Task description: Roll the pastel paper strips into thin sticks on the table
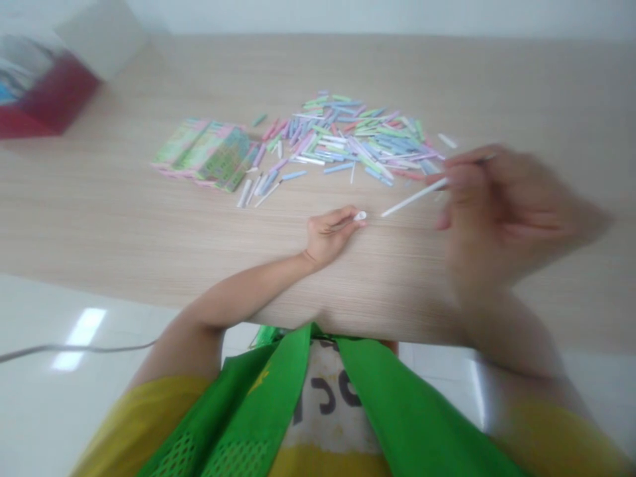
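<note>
White stick (415,198) is slanting down over the table (199,242), with the right hand (497,212) pinching its upper end between thumb and fingers. Its lower tip is pointing toward a small white piece (360,216), a gap separating the two. The left hand (330,232) is pinching that piece in its fingertips. Beyond the hands, a pile of pastel sticks (368,142) is lying spread out, and patterned packs (199,152) are lying just left of it.

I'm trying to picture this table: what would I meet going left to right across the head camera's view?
Red box, green-and-pink printed packs, left hand, small white piece, thin white stick, right hand.
</note>
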`<move>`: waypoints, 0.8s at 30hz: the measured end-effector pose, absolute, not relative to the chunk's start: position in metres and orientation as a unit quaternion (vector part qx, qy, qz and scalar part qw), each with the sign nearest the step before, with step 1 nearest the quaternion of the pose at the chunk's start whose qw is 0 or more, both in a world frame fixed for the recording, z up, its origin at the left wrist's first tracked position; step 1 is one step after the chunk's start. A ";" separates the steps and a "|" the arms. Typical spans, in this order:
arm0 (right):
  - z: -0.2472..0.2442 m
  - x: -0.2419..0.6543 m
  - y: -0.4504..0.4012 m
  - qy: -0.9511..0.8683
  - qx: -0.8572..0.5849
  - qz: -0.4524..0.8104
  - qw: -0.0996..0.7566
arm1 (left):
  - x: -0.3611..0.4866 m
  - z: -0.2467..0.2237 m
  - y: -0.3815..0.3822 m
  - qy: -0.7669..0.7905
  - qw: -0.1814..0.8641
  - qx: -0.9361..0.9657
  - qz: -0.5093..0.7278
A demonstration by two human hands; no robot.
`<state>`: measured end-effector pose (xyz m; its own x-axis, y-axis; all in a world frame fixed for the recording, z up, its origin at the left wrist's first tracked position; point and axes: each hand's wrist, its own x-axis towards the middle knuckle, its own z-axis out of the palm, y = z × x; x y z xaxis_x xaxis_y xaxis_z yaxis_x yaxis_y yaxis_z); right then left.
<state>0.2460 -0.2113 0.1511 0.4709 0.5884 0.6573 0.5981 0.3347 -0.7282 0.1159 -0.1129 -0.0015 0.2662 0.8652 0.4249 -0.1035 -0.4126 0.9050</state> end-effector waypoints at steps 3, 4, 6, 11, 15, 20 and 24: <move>0.131 0.248 -0.194 -0.583 -0.552 -0.025 0.596 | 0.116 -0.002 -0.116 0.284 0.457 0.667 0.516; 0.125 0.250 -0.188 -0.590 -0.552 -0.019 0.588 | 0.116 -0.002 -0.117 0.276 0.459 0.671 0.512; 0.113 0.254 -0.179 -0.587 -0.556 -0.005 0.589 | 0.117 -0.004 -0.119 0.267 0.460 0.677 0.509; 0.104 0.257 -0.173 -0.579 -0.565 0.016 0.588 | 0.122 -0.007 -0.121 0.237 0.424 0.704 0.519; 0.106 0.258 -0.174 -0.582 -0.562 0.030 0.587 | 0.123 -0.006 -0.123 0.186 0.378 0.739 0.525; 0.106 0.260 -0.177 -0.579 -0.553 0.053 0.597 | 0.121 -0.005 -0.124 0.183 0.348 0.748 0.535; 0.107 0.256 -0.179 -0.592 -0.552 0.034 0.587 | 0.119 -0.004 -0.125 0.171 0.345 0.753 0.534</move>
